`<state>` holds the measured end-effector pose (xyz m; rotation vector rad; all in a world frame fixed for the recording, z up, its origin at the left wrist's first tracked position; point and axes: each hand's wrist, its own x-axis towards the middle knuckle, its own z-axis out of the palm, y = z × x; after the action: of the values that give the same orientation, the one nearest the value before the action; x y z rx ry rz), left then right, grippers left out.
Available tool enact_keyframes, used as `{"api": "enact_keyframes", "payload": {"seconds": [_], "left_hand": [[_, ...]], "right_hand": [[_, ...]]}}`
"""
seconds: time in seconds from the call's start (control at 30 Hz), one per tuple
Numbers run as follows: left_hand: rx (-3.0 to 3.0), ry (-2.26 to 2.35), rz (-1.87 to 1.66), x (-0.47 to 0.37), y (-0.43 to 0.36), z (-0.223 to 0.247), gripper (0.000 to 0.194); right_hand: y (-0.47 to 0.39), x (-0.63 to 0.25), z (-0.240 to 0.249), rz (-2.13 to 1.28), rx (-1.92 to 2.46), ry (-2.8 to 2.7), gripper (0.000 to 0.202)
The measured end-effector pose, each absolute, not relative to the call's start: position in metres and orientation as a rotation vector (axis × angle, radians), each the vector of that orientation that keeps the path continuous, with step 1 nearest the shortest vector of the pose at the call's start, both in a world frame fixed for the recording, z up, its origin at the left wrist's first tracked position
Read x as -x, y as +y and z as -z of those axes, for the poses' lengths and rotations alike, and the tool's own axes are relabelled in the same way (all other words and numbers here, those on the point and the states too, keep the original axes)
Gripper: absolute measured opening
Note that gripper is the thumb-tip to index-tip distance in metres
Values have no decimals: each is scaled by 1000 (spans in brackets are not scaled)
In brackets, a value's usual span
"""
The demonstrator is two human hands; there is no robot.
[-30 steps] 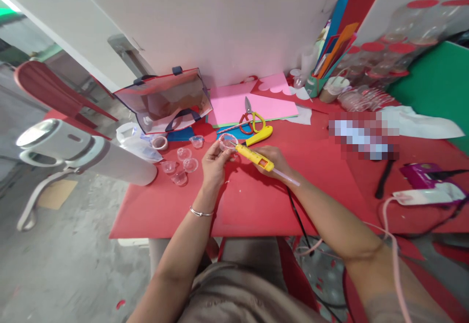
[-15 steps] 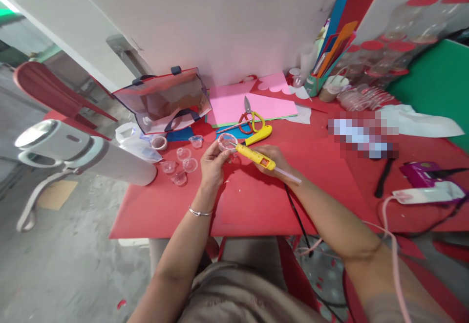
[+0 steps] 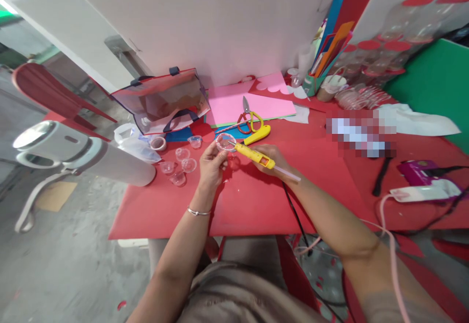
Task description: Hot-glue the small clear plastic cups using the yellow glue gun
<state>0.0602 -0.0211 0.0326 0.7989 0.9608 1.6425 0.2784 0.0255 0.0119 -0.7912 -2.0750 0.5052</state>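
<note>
My left hand [image 3: 213,162] pinches a small clear plastic cup [image 3: 226,142] with a pinkish rim, raised above the red table [image 3: 252,205]. In my right hand [image 3: 273,159] is a yellow hot glue gun [image 3: 255,155], a pale glue stick poking out of its back end. The gun's nozzle points left and meets the cup's rim or sits just at it; which of the two I cannot tell. Several more clear cups [image 3: 188,165] lie to the left of my left hand. Beyond the cup are scissors [image 3: 252,122] with one red and one yellow handle, and a yellow-handled tool [image 3: 259,135].
A large white tumbler [image 3: 110,159] leans at the table's left edge. Behind it stand a clear tote bag [image 3: 161,103] and a tape roll [image 3: 158,143]. Pink paper [image 3: 230,103] lies at the back. A power strip [image 3: 421,193] and cables occupy the right side.
The cup has turned or tilted slightly in my left hand. My right hand keeps the glue gun nearly still at its rim. The whole view has shifted a little.
</note>
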Motion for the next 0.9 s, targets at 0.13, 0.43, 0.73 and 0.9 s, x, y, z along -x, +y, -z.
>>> {"api": "enact_keyframes", "payload": {"seconds": [0.13,0.43,0.73,0.9], "left_hand": [[-785,940,-1659,-61,-21,-33,54],[-777,900,-1666,-63,-21,-35,50],[-743,878,-1644,-64,-22,-34,59],[-737,896,-1646,-65,-23,-36,52]], "right_hand": [[26,-278,-11,-474,799,-2070,16],[26,-278,-12,-494,806,-2054,17],[25,-279,-14,-521,891,-2045,12],[27,-280,-10,-532,963,-2041,13]]}}
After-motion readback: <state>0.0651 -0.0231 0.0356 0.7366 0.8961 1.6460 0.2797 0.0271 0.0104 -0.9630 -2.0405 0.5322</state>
